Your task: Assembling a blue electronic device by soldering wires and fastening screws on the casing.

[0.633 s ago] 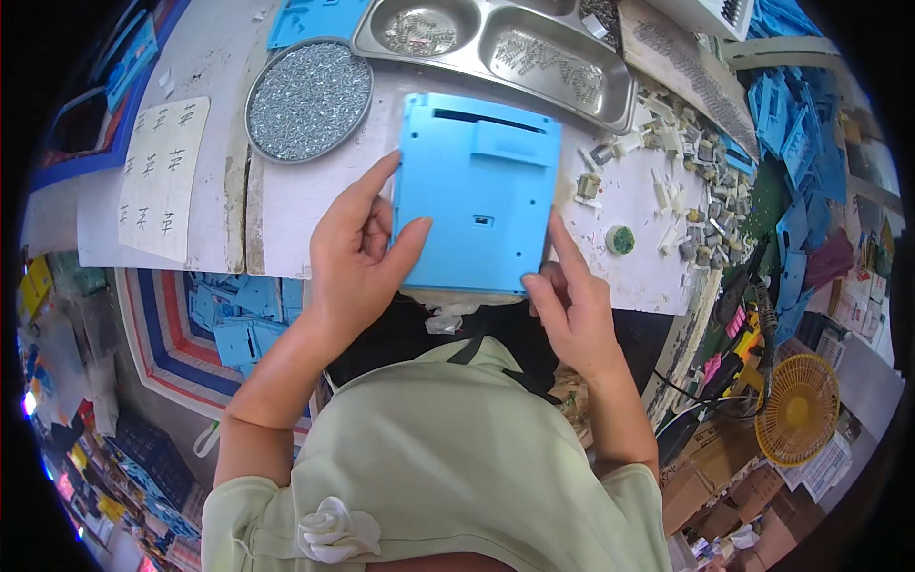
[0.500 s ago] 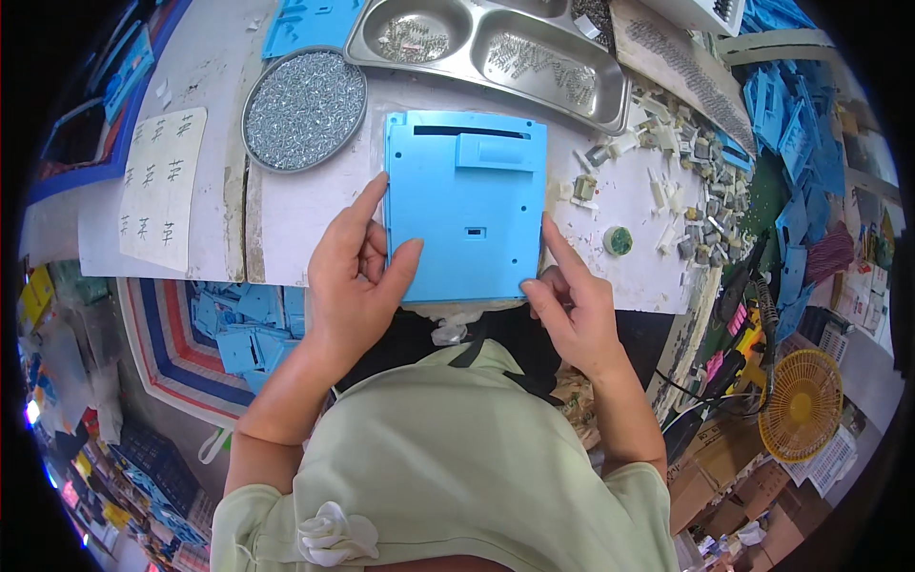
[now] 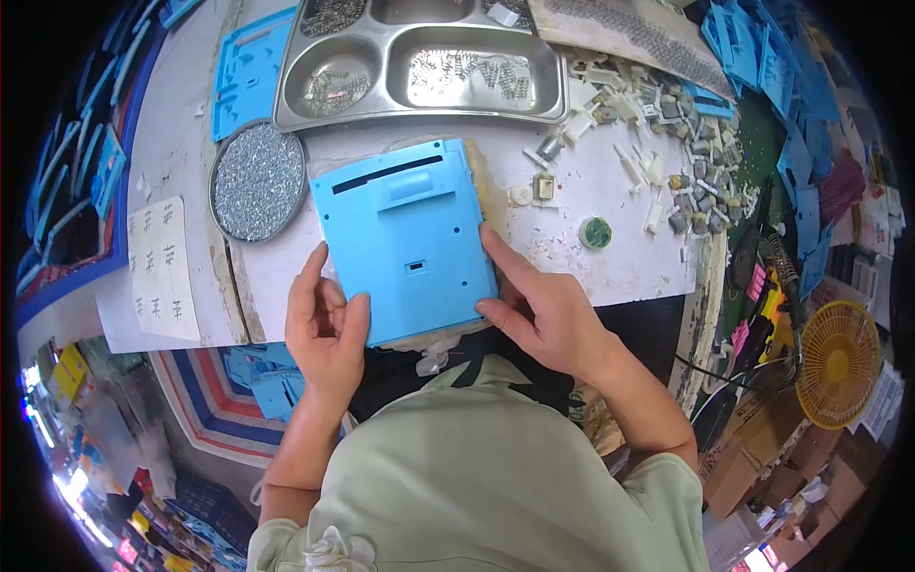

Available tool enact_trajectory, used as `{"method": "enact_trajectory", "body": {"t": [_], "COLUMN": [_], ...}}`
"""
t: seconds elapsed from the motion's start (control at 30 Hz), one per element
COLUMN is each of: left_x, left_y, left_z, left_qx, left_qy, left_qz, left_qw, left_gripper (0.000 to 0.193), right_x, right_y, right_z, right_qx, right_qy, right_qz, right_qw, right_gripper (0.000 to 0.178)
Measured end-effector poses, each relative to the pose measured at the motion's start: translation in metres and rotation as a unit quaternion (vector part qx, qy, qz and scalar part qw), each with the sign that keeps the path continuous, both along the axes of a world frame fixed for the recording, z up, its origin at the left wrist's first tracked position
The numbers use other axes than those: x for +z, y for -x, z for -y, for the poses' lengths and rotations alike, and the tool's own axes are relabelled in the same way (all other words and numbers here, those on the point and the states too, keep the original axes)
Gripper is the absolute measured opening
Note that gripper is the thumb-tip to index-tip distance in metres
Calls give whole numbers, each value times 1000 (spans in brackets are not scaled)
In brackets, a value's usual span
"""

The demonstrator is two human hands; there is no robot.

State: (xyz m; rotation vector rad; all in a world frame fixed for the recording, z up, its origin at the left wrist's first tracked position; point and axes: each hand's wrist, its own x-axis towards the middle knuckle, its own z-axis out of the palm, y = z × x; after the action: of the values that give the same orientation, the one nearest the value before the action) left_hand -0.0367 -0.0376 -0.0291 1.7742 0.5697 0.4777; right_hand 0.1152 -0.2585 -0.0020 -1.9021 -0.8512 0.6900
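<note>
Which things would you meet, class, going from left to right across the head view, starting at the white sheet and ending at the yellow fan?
White sheet → round dish of small metal pieces → blue plastic panel between left hand and right hand → small round green item → yellow fan.

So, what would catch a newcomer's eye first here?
Probably the bright blue panel, near centre, between the left hand and right hand. Beyond it shines a steel tray; a dish of silvery pieces lies at upper left. A yellow fan is at far right.
</note>
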Motion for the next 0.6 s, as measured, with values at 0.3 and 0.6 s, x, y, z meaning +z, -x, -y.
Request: {"method": "enact_trajectory", "body": {"t": [0.3,0.6], "left_x": [7,36], "left_y": [2,0], "left_z": [-3,-17], "left_qx": [-58,-105], "left_qy": [-230,-199], "left_qz": [-33,-154], "left_qw": [971,962], "left_gripper": [52,54], "right_x": [22,26], "right_y": [-21,-23], "right_z": [-5,-11], "right_qx": [61,45], "right_qy": [133,127], "right_qz": [112,137], "right_qw": [983,981], "right_gripper": [70,67]}}
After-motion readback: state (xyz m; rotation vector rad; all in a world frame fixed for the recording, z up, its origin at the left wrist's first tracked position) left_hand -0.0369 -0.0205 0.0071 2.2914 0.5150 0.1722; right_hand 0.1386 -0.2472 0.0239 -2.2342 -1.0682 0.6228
